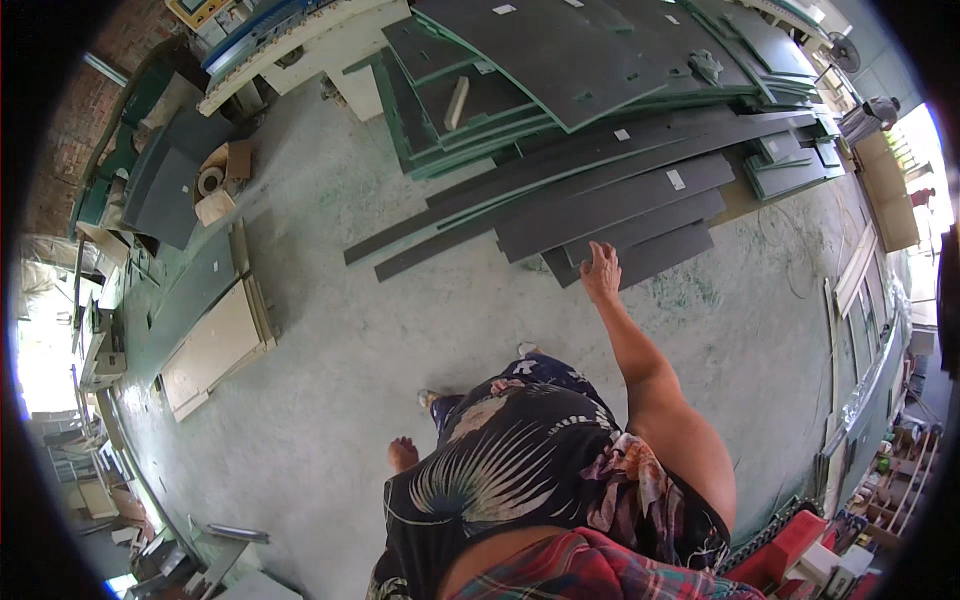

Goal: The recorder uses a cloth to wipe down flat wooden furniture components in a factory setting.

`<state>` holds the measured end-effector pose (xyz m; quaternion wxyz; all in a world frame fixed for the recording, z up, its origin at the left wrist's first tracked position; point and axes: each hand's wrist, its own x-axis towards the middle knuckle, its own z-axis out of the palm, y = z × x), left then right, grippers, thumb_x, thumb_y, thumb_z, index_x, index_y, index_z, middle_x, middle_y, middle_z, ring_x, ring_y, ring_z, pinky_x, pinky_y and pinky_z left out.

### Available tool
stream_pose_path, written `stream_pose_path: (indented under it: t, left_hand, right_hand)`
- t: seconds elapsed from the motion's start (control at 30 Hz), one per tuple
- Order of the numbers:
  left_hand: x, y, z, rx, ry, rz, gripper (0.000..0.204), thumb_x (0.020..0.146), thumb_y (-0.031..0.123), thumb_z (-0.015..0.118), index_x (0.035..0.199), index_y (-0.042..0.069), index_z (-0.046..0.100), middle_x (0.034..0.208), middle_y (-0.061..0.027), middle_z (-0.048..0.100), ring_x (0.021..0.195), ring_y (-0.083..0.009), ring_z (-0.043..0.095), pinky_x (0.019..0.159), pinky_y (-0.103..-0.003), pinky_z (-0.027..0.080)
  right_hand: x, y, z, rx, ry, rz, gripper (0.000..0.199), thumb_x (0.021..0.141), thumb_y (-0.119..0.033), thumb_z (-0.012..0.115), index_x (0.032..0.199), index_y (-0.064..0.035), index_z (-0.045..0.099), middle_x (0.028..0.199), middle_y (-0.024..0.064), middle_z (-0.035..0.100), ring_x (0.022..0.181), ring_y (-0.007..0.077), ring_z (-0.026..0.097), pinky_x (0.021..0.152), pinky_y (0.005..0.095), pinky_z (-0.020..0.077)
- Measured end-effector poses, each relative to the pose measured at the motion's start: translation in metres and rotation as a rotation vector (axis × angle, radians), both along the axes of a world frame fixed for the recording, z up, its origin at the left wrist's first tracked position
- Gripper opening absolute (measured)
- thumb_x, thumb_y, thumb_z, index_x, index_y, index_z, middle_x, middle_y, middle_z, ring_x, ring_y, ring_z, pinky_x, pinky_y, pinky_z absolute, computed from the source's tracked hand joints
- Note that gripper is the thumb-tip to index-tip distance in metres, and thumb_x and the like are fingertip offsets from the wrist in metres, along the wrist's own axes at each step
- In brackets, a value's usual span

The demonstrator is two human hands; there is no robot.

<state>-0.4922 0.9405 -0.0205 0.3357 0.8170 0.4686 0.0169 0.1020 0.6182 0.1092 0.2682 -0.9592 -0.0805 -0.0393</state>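
Note:
My right arm stretches forward, and my right hand [601, 272] is over the near edge of a stack of long dark grey panels [640, 258]. Its fingers are apart and slightly bent, with nothing seen in them; whether they touch the lowest panel I cannot tell. Just beyond lies a wider dark panel [610, 210] with a small white label [675, 180]. My left hand [403, 455] hangs low beside my body over the concrete floor, away from the panels. Only the back of it shows, and its fingers are mostly hidden.
A tall pile of larger dark boards [560, 60] with green edges stands farther ahead. To the left, pale boards [215, 345] lie near an open cardboard box [225, 180]. A red metal frame [785, 550] is close at my lower right. A person [875, 115] is far right.

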Motion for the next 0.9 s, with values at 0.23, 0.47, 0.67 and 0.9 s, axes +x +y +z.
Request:
stream_pose_path:
  t: [0.23, 0.47, 0.67, 0.9]
  left_hand:
    - [0.000, -0.142, 0.027, -0.262, -0.186, 0.636, 0.024, 0.085, 0.014, 0.049, 0.107, 0.003, 0.050, 0.096, -0.0050, 0.062, 0.085, -0.0152, 0.061, 0.069, -0.027, 0.048]
    - [0.004, -0.254, 0.052, -0.503, -0.453, 1.279, 0.023, 0.087, 0.017, 0.047, 0.106, 0.005, 0.053, 0.097, -0.0048, 0.062, 0.084, -0.0153, 0.061, 0.067, -0.028, 0.047]
    - [0.047, -0.359, 0.043, -0.693, -0.585, 1.621, 0.023, 0.089, 0.020, 0.042, 0.103, 0.008, 0.056, 0.092, -0.0024, 0.063, 0.080, -0.0166, 0.061, 0.064, -0.030, 0.045]
    - [0.015, -0.456, -0.010, -0.915, -0.633, 1.655, 0.019, 0.087, 0.022, 0.043, 0.081, 0.009, 0.056, 0.077, 0.0007, 0.060, 0.069, -0.0200, 0.057, 0.057, -0.034, 0.042]
  right_hand:
    - [0.022, -0.128, -0.037, -0.072, 0.191, -0.186, 0.047, 0.080, -0.021, 0.062, 0.125, -0.0137, 0.050, 0.128, 0.0133, 0.044, 0.119, 0.0314, 0.044, 0.091, 0.0455, 0.0416]
    - [0.013, -0.218, -0.050, -0.124, 0.372, -0.276, 0.045, 0.081, -0.026, 0.058, 0.123, -0.0118, 0.054, 0.128, 0.0132, 0.047, 0.117, 0.0306, 0.047, 0.092, 0.0431, 0.0434]
    - [0.037, -0.295, -0.034, -0.256, 0.369, -0.115, 0.041, 0.083, -0.024, 0.057, 0.121, -0.0108, 0.054, 0.126, 0.0121, 0.047, 0.116, 0.0306, 0.047, 0.090, 0.0448, 0.0439]
    - [0.116, -0.315, -0.002, -0.063, 0.225, -0.097, 0.039, 0.082, -0.023, 0.058, 0.120, -0.0129, 0.055, 0.126, 0.0125, 0.047, 0.114, 0.0302, 0.048, 0.089, 0.0434, 0.0450]
